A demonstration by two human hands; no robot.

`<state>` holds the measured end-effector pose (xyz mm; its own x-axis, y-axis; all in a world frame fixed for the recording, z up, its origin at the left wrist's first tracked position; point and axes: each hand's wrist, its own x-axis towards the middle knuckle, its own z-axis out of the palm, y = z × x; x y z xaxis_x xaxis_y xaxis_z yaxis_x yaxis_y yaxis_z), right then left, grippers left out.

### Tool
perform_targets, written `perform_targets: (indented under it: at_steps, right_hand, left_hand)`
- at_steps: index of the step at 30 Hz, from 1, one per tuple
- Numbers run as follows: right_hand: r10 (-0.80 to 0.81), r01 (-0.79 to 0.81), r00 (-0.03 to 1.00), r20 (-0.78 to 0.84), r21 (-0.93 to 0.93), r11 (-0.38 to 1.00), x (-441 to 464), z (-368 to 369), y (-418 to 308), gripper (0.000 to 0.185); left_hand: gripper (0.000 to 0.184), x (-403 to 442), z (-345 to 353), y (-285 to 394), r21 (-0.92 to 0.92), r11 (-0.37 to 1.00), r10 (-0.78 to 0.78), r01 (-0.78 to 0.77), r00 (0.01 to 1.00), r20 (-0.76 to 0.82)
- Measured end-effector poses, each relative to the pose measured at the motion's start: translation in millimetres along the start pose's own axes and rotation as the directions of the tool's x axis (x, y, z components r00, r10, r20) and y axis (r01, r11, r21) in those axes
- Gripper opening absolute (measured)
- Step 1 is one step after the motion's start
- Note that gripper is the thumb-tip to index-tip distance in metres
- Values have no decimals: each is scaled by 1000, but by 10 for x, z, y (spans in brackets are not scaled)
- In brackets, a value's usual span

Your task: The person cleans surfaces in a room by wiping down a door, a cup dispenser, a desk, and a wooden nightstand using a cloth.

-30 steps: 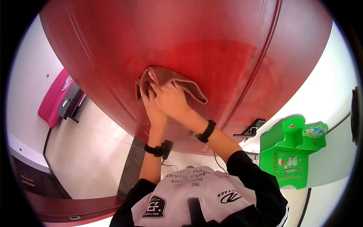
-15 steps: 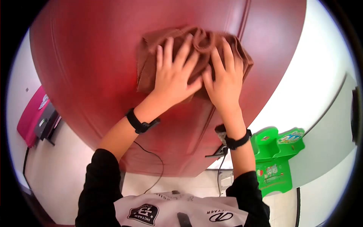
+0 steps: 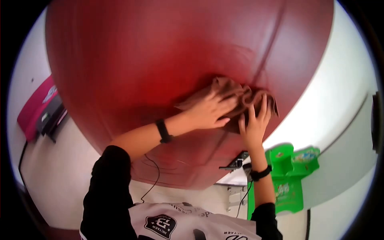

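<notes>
A bunched brown cloth (image 3: 230,90) lies against a red door (image 3: 160,52), near its right-hand groove. My left hand (image 3: 210,111) presses on the left part of the cloth, its fingers spread and pointing right. Beside it, my right hand (image 3: 256,124) rests on the cloth's right part with fingers apart and pointing up. Folds of the cloth rise between and above the fingers. Both palms face the door and are hidden.
Below my right hand is a black door handle (image 3: 236,162). A green plastic desk (image 3: 286,188) stands at the lower right. Thin cables hang near both forearms. A pink and dark piece of furniture (image 3: 34,108) is at the far left.
The hands were together on the folded cloth, then spread apart over it higher on the door. Now hands and cloth are lower and further right.
</notes>
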<state>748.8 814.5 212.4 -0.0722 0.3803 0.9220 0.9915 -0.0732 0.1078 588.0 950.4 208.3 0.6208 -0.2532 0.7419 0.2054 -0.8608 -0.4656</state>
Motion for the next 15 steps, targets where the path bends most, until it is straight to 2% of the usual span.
perform_targets:
  at_steps: [2,4,5,8,9,10,11,12,14,15]
  right_hand:
    - [-23,19,998,61,54,998,-194,123,-195,56]
    - [-46,41,998,53,81,996,-293,279,-275,60]
    - [-10,2,995,97,82,997,-220,272,-349,61]
    - [-136,135,991,12,62,989,488,177,-606,56]
    - [-155,157,987,-41,39,987,778,130,-726,55]
    - [-174,176,981,-91,18,984,1050,110,-862,55]
    - [-157,156,980,-120,-20,988,1282,109,-993,56]
    - [-142,134,978,-151,-59,989,1465,148,-1125,57]
    - [-110,91,971,-214,-98,991,1648,267,-1332,60]
    - [-121,91,962,-245,-129,987,1640,363,-1426,60]
  left_hand:
    - [57,-179,-106,17,29,999,21,-24,996,85]
    - [60,-286,-110,-67,-40,998,62,-58,993,97]
    - [60,-343,-167,-220,-48,996,77,-70,984,159]
    - [59,-263,-801,-754,117,990,70,-78,995,69]
    - [58,-214,-1034,-907,170,984,-63,52,996,57]
    - [57,-139,-1281,-1066,269,957,-109,105,994,0]
    - [64,-117,-1460,-1215,351,921,-154,168,986,-66]
    - [69,-62,-1682,-1323,373,893,-228,251,968,-105]
    - [72,-137,-1862,-1529,393,852,-261,345,932,-253]
    - [73,-245,-1878,-1543,383,842,-294,379,919,-264]
